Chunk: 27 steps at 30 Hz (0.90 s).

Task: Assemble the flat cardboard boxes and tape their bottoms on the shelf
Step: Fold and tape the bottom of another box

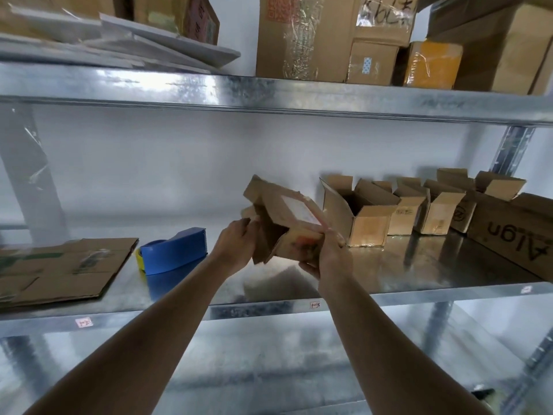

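Far left of the grip lies flat cardboard (59, 271); nearer, the tape dispenser (175, 250), closest to the left hand (236, 245). That hand pinches a flap of the box (287, 223), held above the shelf (389, 265); the right hand (326, 259) clasps its lower corner. Its long axis tilts up-left. Right of the grip, the assembled boxes (368, 214) stand open, seemingly empty.
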Motion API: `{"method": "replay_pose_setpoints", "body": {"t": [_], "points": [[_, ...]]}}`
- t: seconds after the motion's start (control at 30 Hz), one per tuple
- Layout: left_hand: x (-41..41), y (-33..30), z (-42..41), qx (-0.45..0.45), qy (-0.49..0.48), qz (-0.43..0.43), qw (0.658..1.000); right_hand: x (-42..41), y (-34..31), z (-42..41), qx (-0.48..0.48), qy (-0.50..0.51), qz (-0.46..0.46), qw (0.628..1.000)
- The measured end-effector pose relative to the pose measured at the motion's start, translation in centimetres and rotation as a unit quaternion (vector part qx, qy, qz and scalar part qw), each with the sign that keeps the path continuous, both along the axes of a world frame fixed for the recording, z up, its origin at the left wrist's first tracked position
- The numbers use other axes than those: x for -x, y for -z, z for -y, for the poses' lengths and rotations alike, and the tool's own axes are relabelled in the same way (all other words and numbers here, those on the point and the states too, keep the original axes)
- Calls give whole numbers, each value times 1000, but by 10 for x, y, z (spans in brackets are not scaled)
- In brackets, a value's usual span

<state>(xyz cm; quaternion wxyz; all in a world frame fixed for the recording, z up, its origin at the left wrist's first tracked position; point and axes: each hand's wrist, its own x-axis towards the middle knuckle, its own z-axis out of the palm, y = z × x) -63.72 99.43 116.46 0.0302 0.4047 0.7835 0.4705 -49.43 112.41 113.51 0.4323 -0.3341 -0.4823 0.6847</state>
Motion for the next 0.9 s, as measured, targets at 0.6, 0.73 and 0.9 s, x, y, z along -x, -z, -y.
{"method": "replay_pose_setpoints", "body": {"t": [0.6, 0.73, 0.9], "points": [[2, -36, -8, -19, 108, 54, 993, 5, 1, 2, -384, 173, 216, 881], [1, -41, -15, 9, 123, 27, 992, 0, -24, 6, -578, 114, 147, 794], [-1, -34, -28, 58, 124, 41, 990, -6, -31, -4, -566, 83, 238, 785]]}}
